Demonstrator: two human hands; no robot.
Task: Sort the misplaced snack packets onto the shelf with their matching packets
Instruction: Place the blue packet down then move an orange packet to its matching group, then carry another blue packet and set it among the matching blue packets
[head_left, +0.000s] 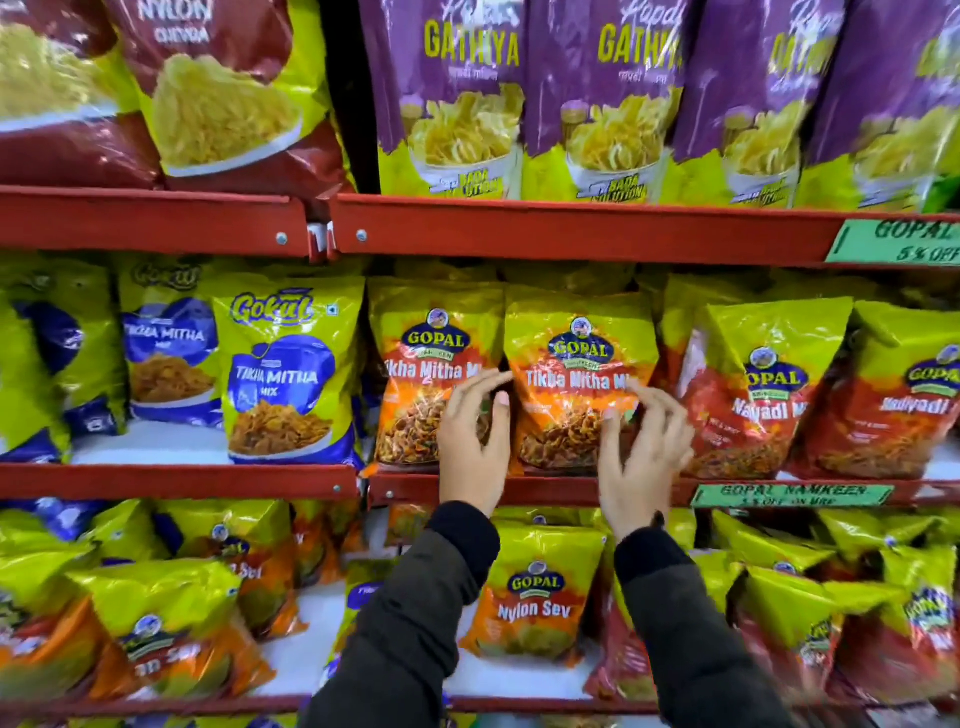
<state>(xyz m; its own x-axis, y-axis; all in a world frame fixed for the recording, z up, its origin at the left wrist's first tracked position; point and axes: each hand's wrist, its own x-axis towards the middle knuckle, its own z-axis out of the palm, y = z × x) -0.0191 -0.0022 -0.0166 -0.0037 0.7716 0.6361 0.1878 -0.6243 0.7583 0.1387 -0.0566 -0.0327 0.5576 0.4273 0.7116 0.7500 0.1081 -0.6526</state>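
Middle shelf (176, 480): blue packets (288, 371) out at 9 o'clock, then the left hand (472, 441), fingers loosely curled and spread at the left edge of an orange snack packet (576, 384) dead center. Right hand (641, 457) at its right edge, fingers spread, blurry. Red packets (753, 395) at 3 o'clock.

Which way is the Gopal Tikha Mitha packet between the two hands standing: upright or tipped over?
Upright. The Tikha Mitha packet stands on the middle shelf, its logo above the name, both reading level.
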